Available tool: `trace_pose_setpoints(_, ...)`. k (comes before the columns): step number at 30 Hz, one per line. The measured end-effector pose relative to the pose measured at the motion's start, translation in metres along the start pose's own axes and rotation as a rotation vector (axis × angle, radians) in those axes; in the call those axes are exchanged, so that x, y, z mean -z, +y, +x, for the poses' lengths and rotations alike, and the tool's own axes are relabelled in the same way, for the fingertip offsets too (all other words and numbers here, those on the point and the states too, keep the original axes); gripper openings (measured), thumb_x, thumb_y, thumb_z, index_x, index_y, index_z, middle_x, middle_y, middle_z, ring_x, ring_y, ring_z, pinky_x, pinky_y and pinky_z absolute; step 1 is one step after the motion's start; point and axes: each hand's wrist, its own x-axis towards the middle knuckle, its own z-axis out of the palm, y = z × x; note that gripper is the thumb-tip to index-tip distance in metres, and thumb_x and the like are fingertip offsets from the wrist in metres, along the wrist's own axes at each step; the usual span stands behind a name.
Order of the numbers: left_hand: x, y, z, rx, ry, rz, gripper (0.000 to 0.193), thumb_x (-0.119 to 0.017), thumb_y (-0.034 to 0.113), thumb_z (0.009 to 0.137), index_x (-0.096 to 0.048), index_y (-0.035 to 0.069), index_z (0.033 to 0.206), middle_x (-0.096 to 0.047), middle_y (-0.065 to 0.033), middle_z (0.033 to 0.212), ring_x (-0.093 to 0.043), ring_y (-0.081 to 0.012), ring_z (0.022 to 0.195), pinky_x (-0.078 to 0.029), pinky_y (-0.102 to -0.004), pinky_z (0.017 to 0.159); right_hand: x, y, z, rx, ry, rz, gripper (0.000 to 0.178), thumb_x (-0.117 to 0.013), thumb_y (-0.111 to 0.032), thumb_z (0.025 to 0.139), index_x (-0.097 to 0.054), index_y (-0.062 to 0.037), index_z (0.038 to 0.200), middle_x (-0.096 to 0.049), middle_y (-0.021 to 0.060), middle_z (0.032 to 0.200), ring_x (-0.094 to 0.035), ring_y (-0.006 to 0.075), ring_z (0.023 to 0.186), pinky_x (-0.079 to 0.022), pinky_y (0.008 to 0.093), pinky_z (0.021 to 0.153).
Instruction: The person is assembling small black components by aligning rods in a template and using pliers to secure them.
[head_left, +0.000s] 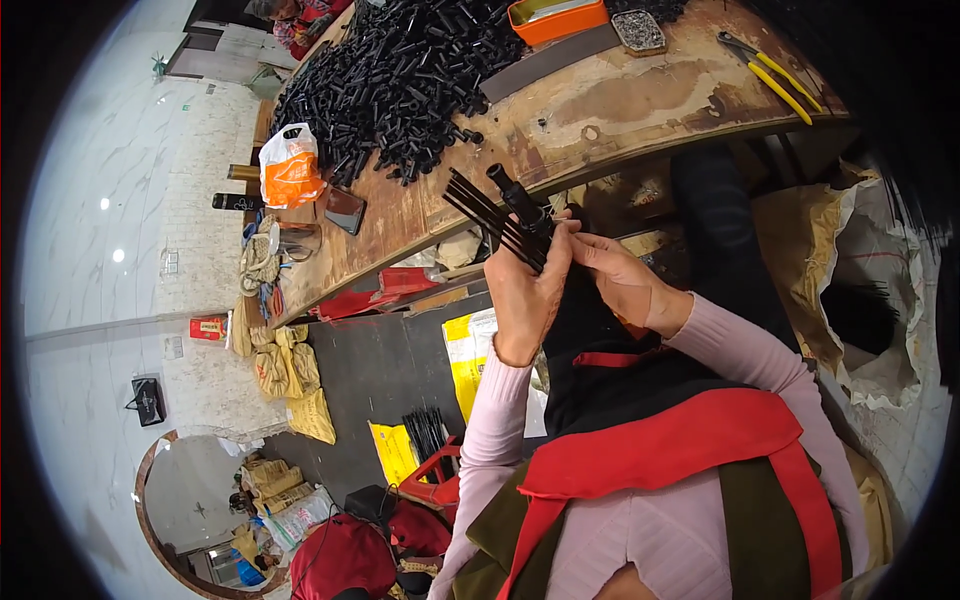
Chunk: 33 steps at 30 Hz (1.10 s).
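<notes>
In front of the worktable's near edge, my left hand (522, 300) is closed around a bundle of thin black rods (482, 212). Their ends fan out to the upper left. A thicker black stepped tubular piece (514, 194) stands up beside the rods, its lower end among my fingers. My right hand (625, 285) meets the left one there, thumb and fingers pinched together at the base of that piece. What exactly the right fingertips grip is hidden. Both hands are above my black apron (600, 390).
A large heap of black tubular pieces (390, 80) covers the far left of the wooden table (640, 110). Also on it are an orange tray (560, 22), yellow-handled pliers (785, 90), a phone (345, 210) and a plastic bag (290, 170). An open sack (870, 290) stands at right.
</notes>
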Motion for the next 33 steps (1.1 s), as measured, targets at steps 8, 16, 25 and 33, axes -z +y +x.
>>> trace_pose_setpoints(8, -0.005, -0.001, 0.003, -0.089, -0.127, -0.064, 0.019, -0.054, 0.003, 0.096, -0.068, -0.009, 0.099, -0.072, -0.0142, 0.101, -0.066, -0.0167, 0.095, -0.05, -0.0294, 0.086, 0.004, -0.006, -0.013, 0.048, 0.055, -0.289, 0.037, -0.057, -0.027, 0.1, -0.061, 0.0006, 0.123, -0.065, 0.0029, 0.115, -0.058, 0.0104, 0.107, -0.045, 0.0259, 0.094)
trace_pose_setpoints(16, -0.004, -0.022, -0.022, 0.043, -0.283, -0.735, 0.027, -0.058, 0.017, 0.098, -0.048, 0.001, 0.117, -0.053, -0.0044, 0.074, -0.053, -0.0145, 0.068, -0.048, -0.0299, 0.069, 0.036, -0.184, -0.051, 0.733, 0.325, -2.287, 0.022, -0.063, -0.021, 0.086, -0.063, -0.0021, 0.098, -0.059, 0.0154, 0.103, -0.053, 0.0345, 0.104, -0.042, 0.0434, 0.091)
trace_pose_setpoints(25, -0.023, -0.015, -0.014, 0.395, -0.332, -0.974, 0.019, -0.056, 0.003, 0.089, -0.053, 0.006, 0.107, -0.041, 0.0026, 0.066, -0.037, -0.0082, 0.054, -0.031, -0.0245, 0.049, 0.135, -0.298, -0.054, 0.756, 0.648, -2.22, 0.043, -0.064, -0.031, 0.091, -0.054, 0.0034, 0.114, -0.055, 0.0186, 0.099, -0.055, 0.0284, 0.093, -0.043, 0.0378, 0.082)
trace_pose_setpoints(33, -0.025, -0.014, -0.007, 0.336, -0.296, -0.793, 0.027, -0.069, 0.011, 0.09, -0.063, -0.003, 0.112, -0.052, 0.0036, 0.07, -0.046, -0.0049, 0.059, -0.038, -0.0206, 0.055, -0.028, -0.168, -0.083, -0.333, 0.175, -1.284, 0.025, -0.054, -0.018, 0.098, -0.057, 0.0003, 0.114, -0.058, 0.0062, 0.074, -0.058, 0.0129, 0.066, -0.043, 0.0252, 0.06)
